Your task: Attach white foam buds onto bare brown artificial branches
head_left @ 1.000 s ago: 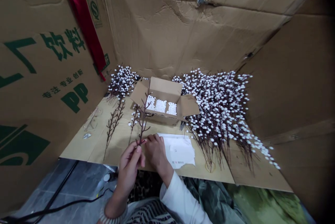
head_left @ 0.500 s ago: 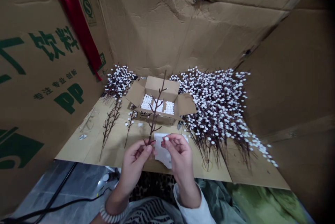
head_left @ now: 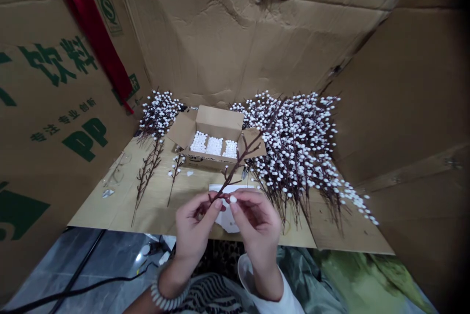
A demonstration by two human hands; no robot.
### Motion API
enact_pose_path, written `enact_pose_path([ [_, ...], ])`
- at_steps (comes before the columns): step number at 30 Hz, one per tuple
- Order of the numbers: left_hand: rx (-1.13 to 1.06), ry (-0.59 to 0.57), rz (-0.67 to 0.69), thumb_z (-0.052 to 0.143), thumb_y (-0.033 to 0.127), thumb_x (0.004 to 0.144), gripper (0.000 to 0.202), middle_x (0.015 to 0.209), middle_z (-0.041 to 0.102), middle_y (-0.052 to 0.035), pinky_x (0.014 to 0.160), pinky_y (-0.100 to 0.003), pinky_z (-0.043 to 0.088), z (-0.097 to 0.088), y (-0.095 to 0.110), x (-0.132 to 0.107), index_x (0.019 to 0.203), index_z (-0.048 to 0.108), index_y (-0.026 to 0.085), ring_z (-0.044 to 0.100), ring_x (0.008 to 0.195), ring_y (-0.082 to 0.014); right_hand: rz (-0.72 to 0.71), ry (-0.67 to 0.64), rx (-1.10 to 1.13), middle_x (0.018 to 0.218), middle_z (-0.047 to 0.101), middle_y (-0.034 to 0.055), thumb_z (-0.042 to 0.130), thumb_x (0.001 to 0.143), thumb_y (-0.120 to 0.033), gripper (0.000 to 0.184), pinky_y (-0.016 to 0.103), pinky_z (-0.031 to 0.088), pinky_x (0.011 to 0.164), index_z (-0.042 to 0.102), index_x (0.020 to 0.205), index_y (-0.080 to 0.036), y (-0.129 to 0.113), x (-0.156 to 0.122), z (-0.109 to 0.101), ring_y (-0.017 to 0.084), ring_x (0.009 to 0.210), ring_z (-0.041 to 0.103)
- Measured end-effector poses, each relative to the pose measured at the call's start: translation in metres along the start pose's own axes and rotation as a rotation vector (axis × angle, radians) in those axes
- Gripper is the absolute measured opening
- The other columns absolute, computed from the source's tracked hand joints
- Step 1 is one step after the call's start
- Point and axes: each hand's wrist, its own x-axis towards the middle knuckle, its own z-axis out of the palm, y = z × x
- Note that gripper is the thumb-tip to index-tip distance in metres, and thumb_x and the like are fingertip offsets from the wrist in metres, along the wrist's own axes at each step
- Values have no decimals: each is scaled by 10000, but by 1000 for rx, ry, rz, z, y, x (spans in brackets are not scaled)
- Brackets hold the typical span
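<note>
Between the thumb and fingers of my left hand (head_left: 196, 221) is a brown artificial twig (head_left: 238, 161), slanting up to the right with short side shoots. My right hand (head_left: 257, 218) pinches a small white foam berry (head_left: 232, 199) at the end of one of the twig's lower shoots. Both hands are close together above a white sheet of paper (head_left: 228, 221). Behind them stands an open cardboard box (head_left: 205, 161) with white berries (head_left: 214, 145) in three groups.
Finished-looking twigs with white berries (head_left: 293, 147) are heaped at the right, and a smaller bunch (head_left: 159, 113) stands at the back left. Bare brown twigs (head_left: 147, 169) and one partly berried twig (head_left: 175, 172) lie left of the box. Cardboard walls (head_left: 205, 45) enclose the table.
My right hand has brought the white berry left onto a shoot of the twig. The twig has tipped from nearly upright to a rightward slant. The view has shifted slightly.
</note>
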Motion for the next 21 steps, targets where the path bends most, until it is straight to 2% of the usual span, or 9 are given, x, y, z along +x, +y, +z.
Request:
enact_pose_path([
  [7, 221, 42, 179, 686, 233, 750, 83, 680, 739, -29, 486, -219, 457, 2, -2, -2, 741, 746, 176, 596, 529, -135, -66, -44, -71, 849, 689, 41, 649, 807, -113, 151, 239, 579, 628, 705, 891, -225, 3, -1, -4, 147, 795, 675],
  [10, 395, 68, 386, 671, 211, 775, 80, 639, 729, -9, 520, -230, 468, 0, -3, -2, 750, 743, 186, 594, 507, -128, -85, -41, -102, 869, 688, 50, 645, 807, -96, 166, 236, 582, 618, 709, 895, -222, 4, -2, -5, 155, 809, 677],
  [14, 555, 71, 680, 662, 161, 790, 59, 562, 694, 30, 478, -227, 423, -2, -1, -1, 783, 718, 176, 528, 410, -90, -106, -43, -119, 884, 676, 37, 645, 792, -54, 213, 193, 572, 601, 702, 885, -237, 6, -2, -7, 132, 805, 673],
  [17, 579, 58, 738, 652, 136, 800, 52, 593, 708, 31, 479, -224, 424, -2, 1, 0, 807, 694, 165, 540, 419, -84, -119, -61, -125, 871, 680, 27, 651, 780, -34, 245, 191, 574, 640, 705, 889, -247, 7, -1, -9, 126, 822, 672],
  [21, 582, 49, 715, 635, 158, 819, 58, 590, 707, 24, 481, -233, 432, -2, 1, -1, 794, 686, 170, 534, 427, -93, -133, -77, -133, 864, 700, 26, 657, 774, -28, 263, 198, 577, 659, 716, 897, -253, 8, 2, -11, 127, 817, 682],
])
